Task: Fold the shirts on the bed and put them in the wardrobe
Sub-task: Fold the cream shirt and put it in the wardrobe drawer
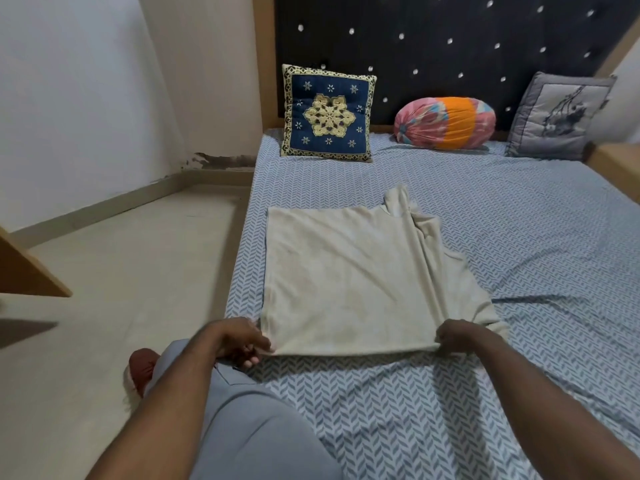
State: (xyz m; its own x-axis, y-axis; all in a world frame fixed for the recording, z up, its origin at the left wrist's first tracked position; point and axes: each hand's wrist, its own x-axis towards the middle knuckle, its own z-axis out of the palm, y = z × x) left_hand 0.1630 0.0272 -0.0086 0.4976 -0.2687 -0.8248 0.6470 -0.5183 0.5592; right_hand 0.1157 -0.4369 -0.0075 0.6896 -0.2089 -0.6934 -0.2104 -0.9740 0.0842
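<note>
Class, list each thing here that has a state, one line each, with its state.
Bed sheet: creased.
Shirt: partly folded, flat on the sheet, right side bunched.
Left hand: pinches the shirt's near left corner.
Right hand: pinches its near right corner.
Blue cushion: propped upright against the headboard.
Bolster: lying on its side.
Grey cushion: propped, tilted.

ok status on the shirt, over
Left hand, right hand each pinch a near corner of shirt. Shirt flat on bed, right side rumpled. Nothing in the way.
</note>
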